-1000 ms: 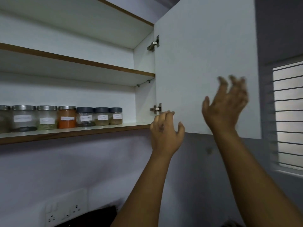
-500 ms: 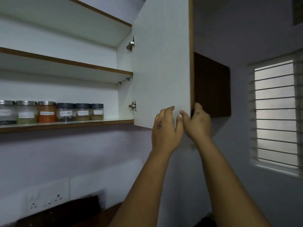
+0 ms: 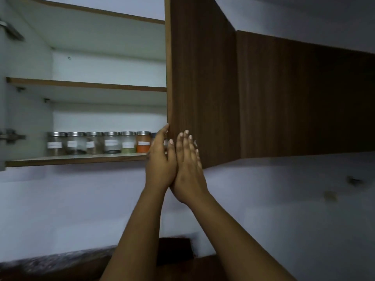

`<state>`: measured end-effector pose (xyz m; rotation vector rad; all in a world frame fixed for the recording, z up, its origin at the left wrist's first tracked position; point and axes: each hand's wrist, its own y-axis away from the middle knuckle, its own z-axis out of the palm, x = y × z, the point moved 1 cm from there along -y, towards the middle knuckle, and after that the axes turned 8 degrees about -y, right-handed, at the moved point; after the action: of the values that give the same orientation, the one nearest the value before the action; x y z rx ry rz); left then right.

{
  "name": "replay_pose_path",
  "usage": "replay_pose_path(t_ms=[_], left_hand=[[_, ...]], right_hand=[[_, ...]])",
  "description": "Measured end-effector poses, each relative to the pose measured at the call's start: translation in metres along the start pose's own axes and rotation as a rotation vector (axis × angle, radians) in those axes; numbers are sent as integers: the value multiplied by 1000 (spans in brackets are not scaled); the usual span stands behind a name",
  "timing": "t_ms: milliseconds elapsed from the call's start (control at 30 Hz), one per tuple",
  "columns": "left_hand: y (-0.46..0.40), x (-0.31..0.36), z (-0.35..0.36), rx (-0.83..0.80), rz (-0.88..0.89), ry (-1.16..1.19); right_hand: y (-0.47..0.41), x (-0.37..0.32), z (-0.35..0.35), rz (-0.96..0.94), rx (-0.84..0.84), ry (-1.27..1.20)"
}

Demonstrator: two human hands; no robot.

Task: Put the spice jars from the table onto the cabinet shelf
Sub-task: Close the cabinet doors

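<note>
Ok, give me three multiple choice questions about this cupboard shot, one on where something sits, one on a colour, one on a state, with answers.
1. Where do the glass spice jars with metal lids stand?
A. On the lower white shelf
B. On the upper shelf
C. On the counter below

2. What colour is the filling of the jar nearest the hands?
A. Blue
B. Orange
C. Black

3. How are the two hands placed?
A. Each gripping a jar
B. Hanging down out of the cabinet's reach
C. Open against the brown wooden cabinet door

Answers:
1 A, the row lines the lower shelf while the upper shelf shows nothing.
2 B, the orange-filled jar ends the visible row.
3 C, the left hand sits at the door's edge and the right hand lies flat on its face, holding nothing.
</note>
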<state>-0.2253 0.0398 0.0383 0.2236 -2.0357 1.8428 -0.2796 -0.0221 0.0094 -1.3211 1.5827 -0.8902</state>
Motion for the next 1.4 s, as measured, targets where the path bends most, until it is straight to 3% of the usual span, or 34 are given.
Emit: replay_pose_path(t_ms=[200, 333, 567, 667, 833, 1067, 1400], left_hand=[[-34, -80, -11, -40, -79, -217], [-61, -135, -17, -191, -105, -425], [-101, -217, -9, -273, -133, -446], [-107, -234, -1, -263, -158, -402], [-110, -248, 1, -175, 63, -419], [-113, -265, 6, -180, 87, -376], [-95, -264, 1, -161, 182, -503]], right_hand=[[-44, 15, 103, -82, -57, 214], [-70, 21, 161, -62, -56, 259], [-100, 37, 227, -3, -32, 298], [-104, 50, 242, -45, -6, 287], [-105, 62, 252, -95, 25, 259], [-106, 64, 257, -91, 85, 272], [-84, 54, 266, 79, 67, 269]])
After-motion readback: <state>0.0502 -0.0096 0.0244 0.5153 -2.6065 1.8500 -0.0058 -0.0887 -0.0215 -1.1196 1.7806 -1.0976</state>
